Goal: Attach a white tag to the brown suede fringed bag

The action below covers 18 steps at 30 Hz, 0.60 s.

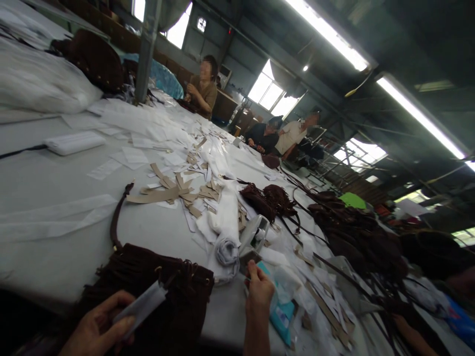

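My left hand [106,324] grips a folded white paper strip [144,306] between thumb and fingers. Its far end lies over a dark brown fringed handbag [185,296], close to the bag's metal rings. The bag rests at the near table edge with its brown strap [118,217] stretched away from me. My right hand [260,287] is closed in a pinch at the near end of a tape dispenser [256,232]. Whatever its fingertips hold is too small to make out. Beside the dispenser lies a white rolled sheet [227,249].
Tan paper strips [178,188] and white sheets [126,116] litter the table [148,227]. More brown bags [345,232] are heaped at right, near another person's arm [415,336]. A blue packet [280,316] lies by my right wrist. A post [146,54] rises at left; people [204,89] work farther back.
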Each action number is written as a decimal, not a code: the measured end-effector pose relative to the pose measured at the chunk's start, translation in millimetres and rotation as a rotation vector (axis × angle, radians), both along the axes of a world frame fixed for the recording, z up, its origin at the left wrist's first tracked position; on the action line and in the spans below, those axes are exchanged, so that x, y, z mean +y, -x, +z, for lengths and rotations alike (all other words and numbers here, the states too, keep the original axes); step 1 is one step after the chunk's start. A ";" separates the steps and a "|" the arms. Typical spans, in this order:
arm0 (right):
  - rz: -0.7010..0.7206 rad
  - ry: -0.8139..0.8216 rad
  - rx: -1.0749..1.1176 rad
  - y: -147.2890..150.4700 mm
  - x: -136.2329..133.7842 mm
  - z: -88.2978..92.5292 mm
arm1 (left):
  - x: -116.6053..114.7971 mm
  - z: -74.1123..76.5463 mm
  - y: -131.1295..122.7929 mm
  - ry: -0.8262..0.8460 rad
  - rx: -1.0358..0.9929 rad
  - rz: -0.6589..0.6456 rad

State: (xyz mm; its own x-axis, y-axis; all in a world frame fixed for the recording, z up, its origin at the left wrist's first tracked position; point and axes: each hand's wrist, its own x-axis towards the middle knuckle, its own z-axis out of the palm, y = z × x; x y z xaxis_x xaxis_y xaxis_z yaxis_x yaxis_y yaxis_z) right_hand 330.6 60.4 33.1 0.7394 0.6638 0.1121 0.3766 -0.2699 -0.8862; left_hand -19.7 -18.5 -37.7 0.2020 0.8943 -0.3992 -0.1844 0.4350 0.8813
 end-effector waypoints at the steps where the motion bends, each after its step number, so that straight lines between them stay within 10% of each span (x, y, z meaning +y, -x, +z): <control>1: -0.001 0.021 -0.015 1.7 -1.7 -4.5 | 1.1 -3.7 1.9 0.010 -0.012 -0.034; 13: -0.005 0.213 -0.219 -0.7 -17.5 8.5 | 4.8 12.6 -2.0 -0.051 -0.047 -0.033; 18: 0.328 0.235 -0.077 62.8 -48.0 27.5 | 9.9 32.3 -4.2 -0.097 -0.059 0.016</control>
